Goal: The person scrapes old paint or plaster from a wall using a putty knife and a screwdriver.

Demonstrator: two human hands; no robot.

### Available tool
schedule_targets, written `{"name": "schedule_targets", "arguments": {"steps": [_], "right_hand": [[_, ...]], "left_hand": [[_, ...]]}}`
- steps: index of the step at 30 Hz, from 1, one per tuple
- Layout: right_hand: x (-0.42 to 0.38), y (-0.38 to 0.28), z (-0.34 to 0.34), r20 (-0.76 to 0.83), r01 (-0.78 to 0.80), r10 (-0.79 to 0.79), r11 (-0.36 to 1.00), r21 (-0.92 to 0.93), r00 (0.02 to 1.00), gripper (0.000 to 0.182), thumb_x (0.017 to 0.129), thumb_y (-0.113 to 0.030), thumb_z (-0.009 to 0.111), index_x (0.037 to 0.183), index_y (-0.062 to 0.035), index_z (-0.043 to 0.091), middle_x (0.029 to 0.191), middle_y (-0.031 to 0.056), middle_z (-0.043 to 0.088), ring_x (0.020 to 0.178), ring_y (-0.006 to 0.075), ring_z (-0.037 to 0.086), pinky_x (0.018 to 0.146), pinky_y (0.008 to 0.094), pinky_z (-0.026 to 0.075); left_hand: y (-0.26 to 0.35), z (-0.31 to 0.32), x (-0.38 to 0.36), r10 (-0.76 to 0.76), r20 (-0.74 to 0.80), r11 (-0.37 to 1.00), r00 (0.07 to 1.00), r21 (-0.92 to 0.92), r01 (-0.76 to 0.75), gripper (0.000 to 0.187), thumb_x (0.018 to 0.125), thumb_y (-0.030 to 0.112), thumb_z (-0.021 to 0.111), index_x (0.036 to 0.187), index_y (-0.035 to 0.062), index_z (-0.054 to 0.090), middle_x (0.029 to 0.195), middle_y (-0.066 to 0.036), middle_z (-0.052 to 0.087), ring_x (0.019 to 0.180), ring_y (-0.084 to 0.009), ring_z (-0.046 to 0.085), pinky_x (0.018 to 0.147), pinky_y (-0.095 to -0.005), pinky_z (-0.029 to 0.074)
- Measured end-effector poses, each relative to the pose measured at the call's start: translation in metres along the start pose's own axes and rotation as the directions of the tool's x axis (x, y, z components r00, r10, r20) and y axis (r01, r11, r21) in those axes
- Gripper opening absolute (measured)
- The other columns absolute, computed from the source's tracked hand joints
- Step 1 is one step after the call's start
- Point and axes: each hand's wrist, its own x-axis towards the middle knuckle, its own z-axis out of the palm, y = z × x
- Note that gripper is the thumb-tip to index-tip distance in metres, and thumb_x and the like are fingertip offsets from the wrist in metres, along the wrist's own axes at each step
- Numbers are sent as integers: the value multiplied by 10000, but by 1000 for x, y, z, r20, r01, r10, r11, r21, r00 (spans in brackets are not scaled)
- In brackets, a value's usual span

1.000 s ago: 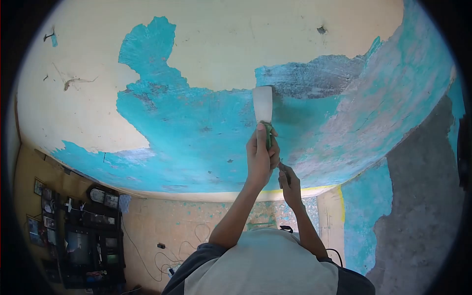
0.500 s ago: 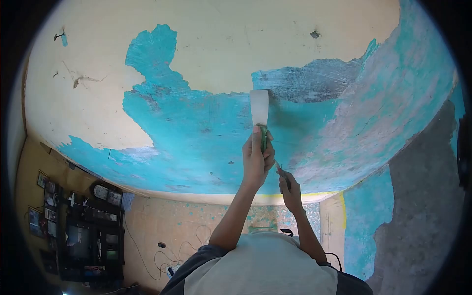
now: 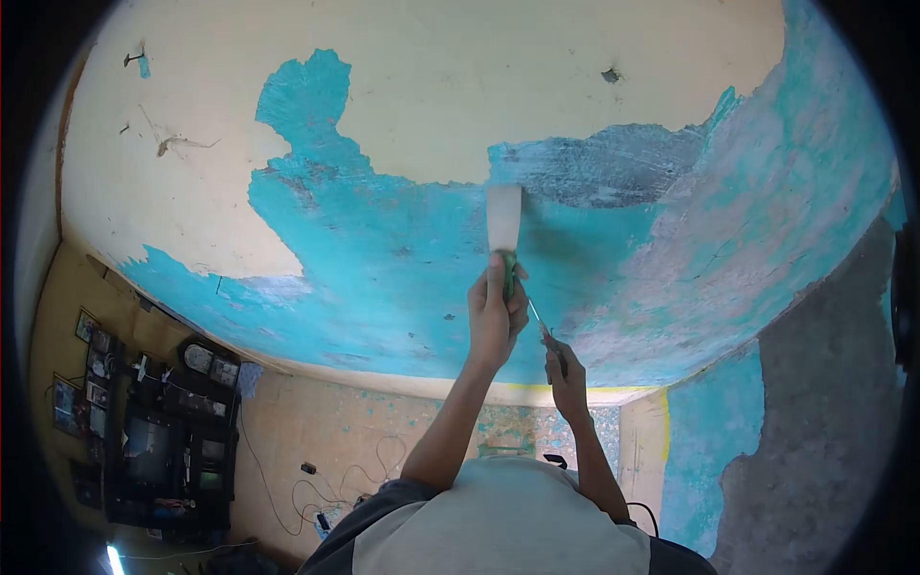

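Note:
My left hand (image 3: pixel 494 311) is closed around the green handle of a paint scraper (image 3: pixel 503 218). The broad, pale blade points up the wall, its edge at or close to the lower border of a dark grey scraped strip (image 3: pixel 604 165). Lower and to the right, my right hand (image 3: pixel 567 376) grips a thin metal-shafted tool (image 3: pixel 538 315), which looks like a screwdriver. Its shaft slants up toward my left hand, and my fingers hide most of its handle. Turquoise paint (image 3: pixel 402 259) lies bare around both hands, with cream paint (image 3: pixel 460 86) above it.
Paint flakes (image 3: pixel 503 417) litter the floor below the wall. A cable (image 3: pixel 307 494) loops across the floor at left, near a dark shelf unit (image 3: pixel 168 431) with a television. Nails (image 3: pixel 132 59) stick out of the wall at upper left. Bare grey plaster (image 3: pixel 815 412) shows at right.
The scraper blade has dropped slightly down the wall with my left hand. More of the right-hand tool's shaft now shows. The whole view has tilted a little.

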Motion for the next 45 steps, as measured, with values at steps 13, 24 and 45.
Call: {"name": "schedule_targets", "arguments": {"steps": [13, 24, 45], "right_hand": [[3, 13, -13, 22, -14, 14, 1000, -11, 1000, 331, 1091, -216, 539, 1337, -7, 614, 719, -62, 432, 626, 36, 392, 573, 228, 344], [4, 12, -19, 99, -18, 20, 1000, -20, 995, 346, 1089, -203, 538, 1369, -11, 606, 754, -61, 439, 645, 35, 395, 583, 225, 352], [4, 18, -16, 106, -30, 29, 1000, 3, 994, 332, 1076, -225, 566, 1340, -37, 639, 712, -38, 413, 646, 68, 360, 587, 265, 329]], "left_hand": [[-9, 0, -5, -33, -30, 996, 999, -81, 30, 446, 1116, 472, 434, 1027, 60, 577, 599, 61, 363, 421, -22, 253, 375, -234, 164], [-14, 7, -3, 28, -64, 998, 998, -63, -32, 436, 1114, 466, 447, 992, 66, 571, 594, 58, 381, 426, -21, 255, 379, -230, 169], [37, 28, 7, -16, 4, 999, 1000, -51, 16, 484, 1081, 553, 470, 948, 102, 582, 595, 81, 341, 437, -12, 244, 368, -206, 156]]}}
